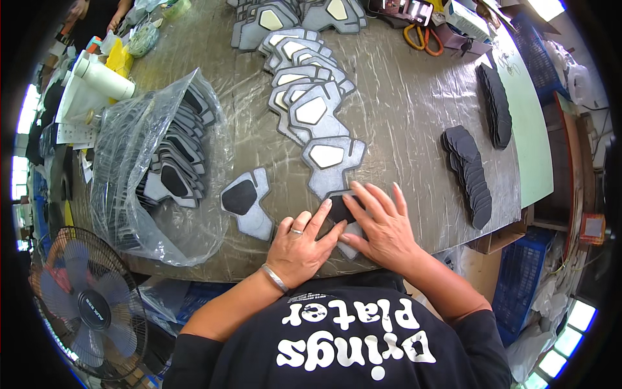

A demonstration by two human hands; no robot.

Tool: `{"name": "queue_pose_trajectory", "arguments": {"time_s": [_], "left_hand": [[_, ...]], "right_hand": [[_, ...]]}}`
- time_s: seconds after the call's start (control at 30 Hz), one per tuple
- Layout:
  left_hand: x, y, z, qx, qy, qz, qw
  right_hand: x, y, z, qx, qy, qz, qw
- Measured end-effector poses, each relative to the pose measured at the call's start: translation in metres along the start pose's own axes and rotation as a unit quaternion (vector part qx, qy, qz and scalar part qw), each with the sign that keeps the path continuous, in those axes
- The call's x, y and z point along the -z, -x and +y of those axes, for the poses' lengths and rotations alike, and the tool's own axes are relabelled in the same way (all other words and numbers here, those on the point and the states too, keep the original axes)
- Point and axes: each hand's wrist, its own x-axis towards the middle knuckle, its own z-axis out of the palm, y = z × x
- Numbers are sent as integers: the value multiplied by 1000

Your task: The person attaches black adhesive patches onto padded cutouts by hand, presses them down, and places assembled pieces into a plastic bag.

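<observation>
In front of me lies a grey cut-out piece [350, 249] with a dark border, partly hidden under my hands. A black patch [338, 211] rests on it. My left hand [302, 247] touches the patch's left side with an extended index finger, its other fingers loosely bent. Across the patch's right side, my right hand [383, 228] lies with fingers spread. Neither hand grips anything. Just left is another grey piece [257, 223] bearing a black patch. Beyond my hands, a row of overlapping grey pieces with white inner areas [326, 156] runs toward the far edge.
A clear plastic bag [116, 188] at left holds many grey pieces with black patches. Two fanned stacks of black patches [476, 188] lie at right. Orange-handled scissors [424, 40] are at the far right, a white bottle [103, 78] at far left. A fan [91, 305] stands lower left.
</observation>
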Motion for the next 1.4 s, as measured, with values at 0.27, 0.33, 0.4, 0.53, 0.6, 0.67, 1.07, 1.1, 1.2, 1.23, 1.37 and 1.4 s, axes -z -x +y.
{"name": "queue_pose_trajectory", "arguments": {"time_s": [0.27,0.33,0.4,0.53,0.6,0.67,1.07,1.1,1.2,1.23,1.37,1.4], "left_hand": [[-4,5,6,17,18,18,1000],[-6,9,6,22,23,20,999],[-5,10,7,66,144,95,983],[0,6,1,214,393,166,879],[4,7,-13,281,625,145,713],[18,15,-40,279,558,206,754],[28,19,-47,187,63,177,964],[25,10,-37,161,82,159,971],[19,-10,-12,106,118,115,981],[21,-13,-5,83,156,102,979],[67,-34,16,-18,405,96,909],[83,-36,21,-69,534,102,836]], "right_hand": [[-18,-4,15,-68,-32,77,994],[-11,-10,17,-66,1,96,993],[-2,-9,16,-31,-119,60,991],[-3,-17,-9,-118,-362,19,924],[-8,-29,-11,-16,-382,37,923],[-11,-50,-1,17,-266,146,953],[15,-64,65,-177,-346,-8,921],[19,-54,70,-190,-336,-29,922],[27,-34,72,-158,-290,13,944],[34,-28,70,-146,-232,58,960],[62,4,119,-238,-11,244,940],[69,14,135,-274,29,250,928]]}}
